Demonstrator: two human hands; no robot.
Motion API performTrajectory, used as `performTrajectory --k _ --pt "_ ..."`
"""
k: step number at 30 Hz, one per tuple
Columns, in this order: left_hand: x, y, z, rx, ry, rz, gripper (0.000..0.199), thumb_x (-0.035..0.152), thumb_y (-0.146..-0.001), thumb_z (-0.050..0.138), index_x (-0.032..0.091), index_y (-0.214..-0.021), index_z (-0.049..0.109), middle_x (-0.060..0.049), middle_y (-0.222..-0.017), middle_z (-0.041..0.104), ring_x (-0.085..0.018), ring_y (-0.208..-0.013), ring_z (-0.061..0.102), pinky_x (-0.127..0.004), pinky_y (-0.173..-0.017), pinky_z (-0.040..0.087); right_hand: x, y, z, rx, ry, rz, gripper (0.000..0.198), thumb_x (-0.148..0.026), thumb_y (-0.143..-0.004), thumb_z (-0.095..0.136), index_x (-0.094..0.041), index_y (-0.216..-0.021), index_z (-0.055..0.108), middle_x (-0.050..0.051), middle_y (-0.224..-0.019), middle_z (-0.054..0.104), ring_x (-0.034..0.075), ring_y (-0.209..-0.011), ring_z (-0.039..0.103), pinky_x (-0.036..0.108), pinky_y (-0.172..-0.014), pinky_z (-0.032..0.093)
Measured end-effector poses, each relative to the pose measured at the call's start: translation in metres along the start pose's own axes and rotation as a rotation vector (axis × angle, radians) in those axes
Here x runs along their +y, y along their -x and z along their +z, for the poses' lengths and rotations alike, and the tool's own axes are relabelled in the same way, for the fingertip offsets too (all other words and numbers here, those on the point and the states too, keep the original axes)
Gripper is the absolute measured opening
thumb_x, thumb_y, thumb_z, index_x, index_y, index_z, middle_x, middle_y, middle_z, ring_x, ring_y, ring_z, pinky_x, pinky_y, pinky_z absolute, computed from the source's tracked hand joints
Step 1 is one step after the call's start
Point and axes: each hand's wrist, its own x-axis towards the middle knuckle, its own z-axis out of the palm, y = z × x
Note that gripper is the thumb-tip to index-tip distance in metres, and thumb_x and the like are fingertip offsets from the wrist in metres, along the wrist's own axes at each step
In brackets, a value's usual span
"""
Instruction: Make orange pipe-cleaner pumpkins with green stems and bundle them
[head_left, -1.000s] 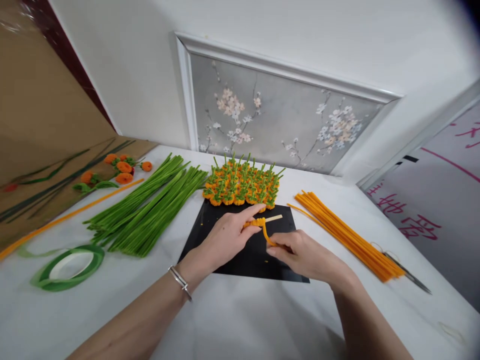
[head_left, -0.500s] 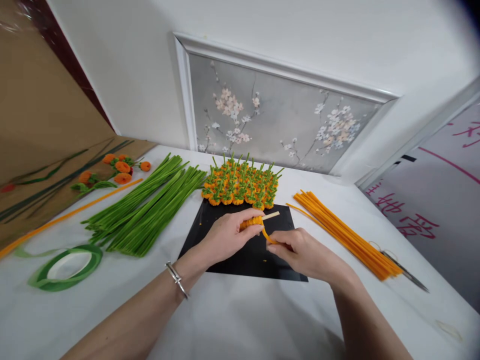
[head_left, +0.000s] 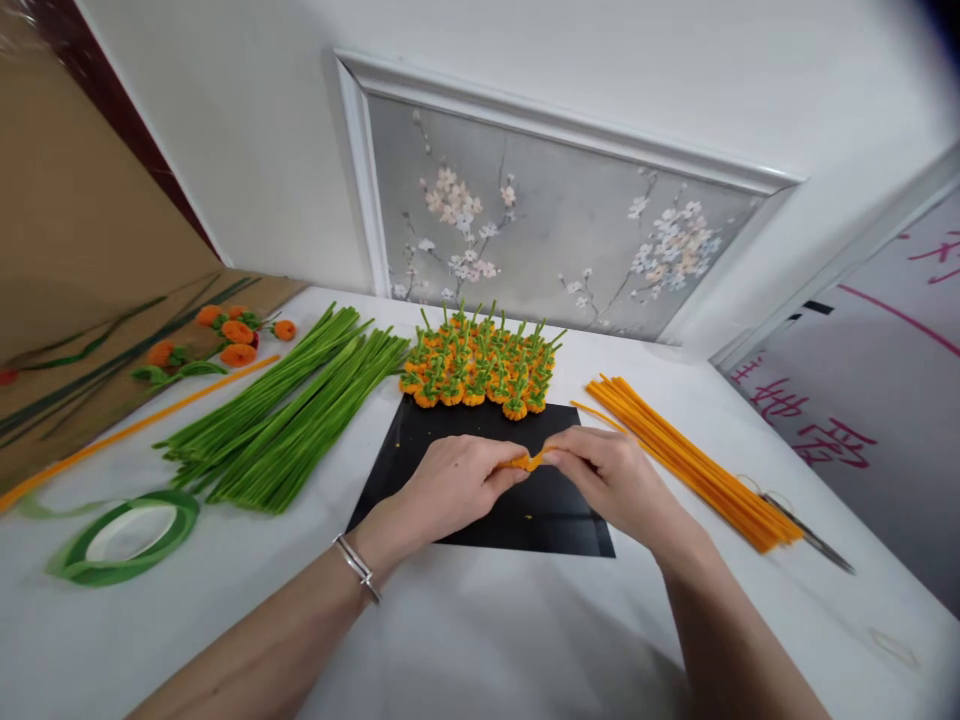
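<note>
Over the black mat (head_left: 495,525), my left hand (head_left: 454,480) pinches an orange pipe cleaner (head_left: 531,461); its coiled part is mostly hidden by my fingers. My right hand (head_left: 611,478) is closed on the same pipe cleaner, its thumb and fingertips at the right end of the short visible stretch. The pale stick inside the coil is now out of sight. Just beyond the hands, several orange pipe-cleaner flowers with green stems (head_left: 480,365) stand in rows at the mat's far edge.
Green pipe cleaners (head_left: 300,430) lie in two piles at left, beside a roll of green tape (head_left: 176,525) and finished orange flowers (head_left: 238,354). On the right rest a bundle of orange pipe cleaners (head_left: 690,465) and a pair of scissors (head_left: 821,545). A framed panel (head_left: 540,230) backs the table.
My right hand has risen and turned over toward the stick's end, covering it. My left fingers have shifted slightly, and less of the orange coil shows.
</note>
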Motion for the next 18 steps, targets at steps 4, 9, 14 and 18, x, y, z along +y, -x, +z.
performTrajectory --k 4,9,14,18 --pt "0.005 0.001 0.002 0.004 -0.042 0.039 0.024 0.038 -0.092 0.049 0.024 -0.081 0.065 0.004 -0.07 0.067 -0.014 -0.065 0.06 -0.024 -0.056 0.027 0.008 -0.004 0.001 0.076 0.01 0.095 0.014 -0.025 -0.09 0.055 -0.02 -0.083 0.068 0.001 -0.075 0.067 0.013 -0.065 0.059 0.023 -0.063 0.044" --pt "0.006 0.001 0.002 0.044 -0.016 0.073 0.025 0.036 -0.091 0.05 0.023 -0.073 0.062 0.006 -0.063 0.063 -0.011 -0.06 0.055 -0.023 -0.057 0.027 0.021 -0.005 0.003 -0.009 -0.027 0.178 0.023 -0.031 -0.091 0.052 -0.02 -0.075 0.066 -0.001 -0.072 0.065 0.012 -0.062 0.054 0.021 -0.058 0.04" --pt "0.006 0.001 0.004 0.126 0.074 0.033 0.015 0.035 -0.09 0.054 0.029 -0.09 0.067 0.008 -0.066 0.064 -0.009 -0.055 0.052 -0.022 -0.055 0.028 0.027 -0.002 0.004 -0.239 -0.091 0.265 0.029 -0.029 -0.09 0.048 -0.019 -0.064 0.057 -0.004 -0.057 0.051 0.01 -0.054 0.043 0.021 -0.05 0.033" --pt "0.008 0.003 0.003 0.159 0.074 -0.032 0.019 0.033 -0.088 0.056 0.028 -0.105 0.062 0.008 -0.064 0.062 -0.01 -0.05 0.047 -0.022 -0.052 0.026 0.023 0.001 0.005 -0.32 -0.099 0.281 0.028 -0.028 -0.09 0.047 -0.019 -0.065 0.056 -0.004 -0.055 0.051 0.009 -0.05 0.042 0.02 -0.048 0.032"
